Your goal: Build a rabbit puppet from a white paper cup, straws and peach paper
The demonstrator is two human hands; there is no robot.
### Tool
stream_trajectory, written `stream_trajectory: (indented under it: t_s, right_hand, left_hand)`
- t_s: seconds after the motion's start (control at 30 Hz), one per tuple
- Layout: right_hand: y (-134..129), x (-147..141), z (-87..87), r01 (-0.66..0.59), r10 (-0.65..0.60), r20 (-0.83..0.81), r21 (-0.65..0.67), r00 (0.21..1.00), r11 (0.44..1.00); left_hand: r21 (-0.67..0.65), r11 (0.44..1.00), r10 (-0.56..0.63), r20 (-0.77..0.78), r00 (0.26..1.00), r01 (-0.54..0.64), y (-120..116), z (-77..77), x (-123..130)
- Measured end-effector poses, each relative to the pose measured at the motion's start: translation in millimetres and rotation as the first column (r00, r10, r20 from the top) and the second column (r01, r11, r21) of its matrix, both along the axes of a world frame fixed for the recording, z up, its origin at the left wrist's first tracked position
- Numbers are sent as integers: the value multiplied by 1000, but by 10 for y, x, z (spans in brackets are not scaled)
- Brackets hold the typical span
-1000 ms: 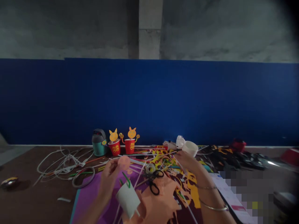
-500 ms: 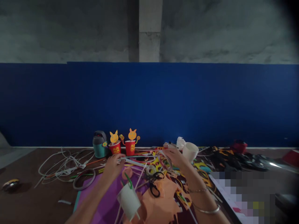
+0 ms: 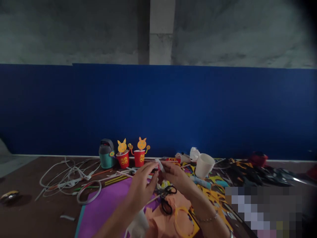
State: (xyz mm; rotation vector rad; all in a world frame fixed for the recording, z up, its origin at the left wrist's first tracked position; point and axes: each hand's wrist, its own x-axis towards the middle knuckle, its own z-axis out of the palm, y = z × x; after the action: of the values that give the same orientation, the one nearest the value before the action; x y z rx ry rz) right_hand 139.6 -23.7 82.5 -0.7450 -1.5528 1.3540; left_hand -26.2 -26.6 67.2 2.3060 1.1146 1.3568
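Observation:
My left hand (image 3: pixel 144 178) and my right hand (image 3: pixel 175 176) come together over the middle of the table. A small white object (image 3: pixel 159 165) with a pink-red patch is pinched between their fingers, which hide much of it; I cannot make out its kind. Just below the hands lie black-handled scissors (image 3: pixel 166 205) on cut orange paper (image 3: pixel 164 219). Under my left forearm a white paper cup (image 3: pixel 139 225) is partly hidden. Purple paper (image 3: pixel 106 208) spreads out to the left.
Two red paper cups (image 3: pixel 123 162) with orange animal heads stand at the back beside a teal flask (image 3: pixel 107 158). Tangled white cables (image 3: pixel 71 178) and a white ring (image 3: pixel 89 200) lie left. A white cup (image 3: pixel 205 166) and yellow paper scraps (image 3: pixel 215 198) are right, before a blue panel (image 3: pixel 158 109).
Both hands have moved inward from the two sides and met in the middle, now around the small white object. The white cup at the front has shifted lower and is more covered.

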Motion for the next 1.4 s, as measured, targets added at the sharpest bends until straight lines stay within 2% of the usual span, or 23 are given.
stream_trajectory:
  t_s: [0.23,0.33,0.47,0.57,0.67,0.77,0.9,1.07,1.23,1.3,1.4]
  right_hand:
    - [39,-53,-117,24,-28,45,85,999,996]
    - [19,-53,-108,34,-42,83,93,996,995]
    - [-36,-67,-18,45,-54,139,66,989,997]
    - [-59,-72,33,84,-96,209,66,973,994]
    - [-40,-75,11,140,-176,297,141,938,980]
    - [8,-90,-71,181,-217,287,149,933,972]
    - [43,-116,-143,228,-282,299,201,912,953]
    - [15,-127,-113,274,-377,363,305,852,912]
    - [7,-123,-121,278,-406,346,364,846,889]
    - [18,-129,-138,297,-415,318,359,852,885]
    - [43,-147,-150,341,-398,217,256,891,904]
  left_hand:
    - [68,995,75,-30,997,-73,-30,17,23]
    - [54,996,71,15,997,-71,-28,32,33]
    - [-41,999,5,164,986,1,8,84,23]
    - [-137,990,12,283,959,28,46,108,3]
    - [-274,960,37,343,939,62,85,83,-20]
    - [-334,939,54,369,928,78,119,33,-34]
    - [-345,934,53,377,925,87,142,1,-38]
    - [-329,942,55,361,931,73,153,-23,-37]
    - [-289,955,50,359,932,61,145,-52,-12]
    - [-284,957,46,353,935,59,121,-31,5]
    - [-244,968,28,348,937,61,74,19,21]
